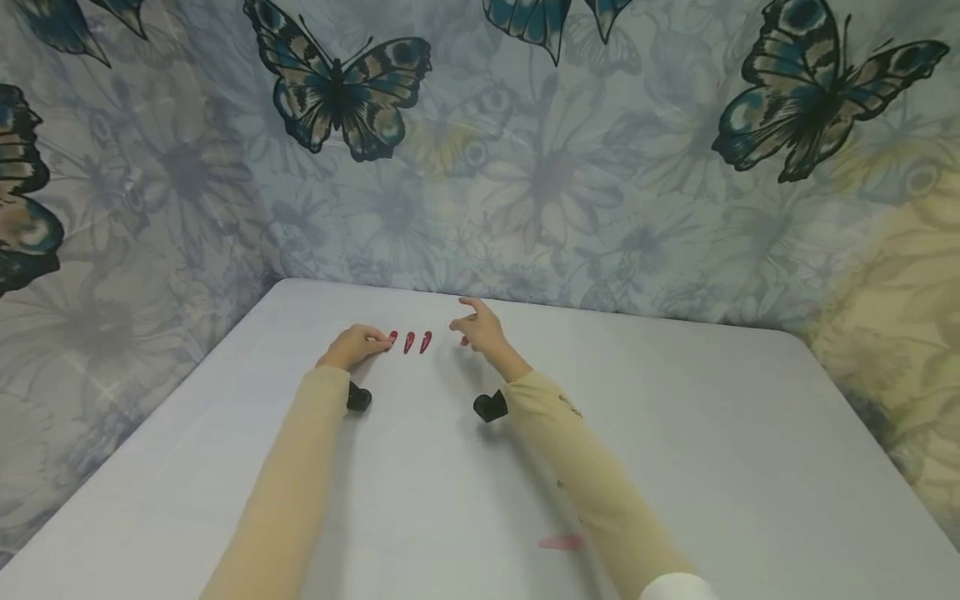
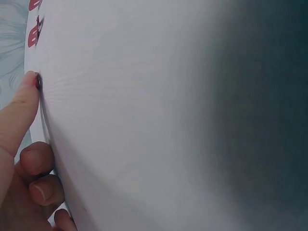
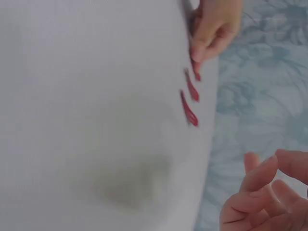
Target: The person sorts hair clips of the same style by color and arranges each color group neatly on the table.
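Three red snap hair clips stand in a row on the white table. The left hand pinches the leftmost clip at its near end. The middle clip and the right clip lie apart from both hands, tilted alike. Right of the row, the right hand hovers above the table, one finger stretched out and others curled. A small bit of a red clip shows at its fingers; the rest is hidden. In the right wrist view, the right hand's fingers come close together.
A pinkish-red clip lies on the table beside the right sleeve, near the front. Dark heart-shaped pieces sit at both wrists. Butterfly-patterned cloth rises behind the table's back edge and along its sides.
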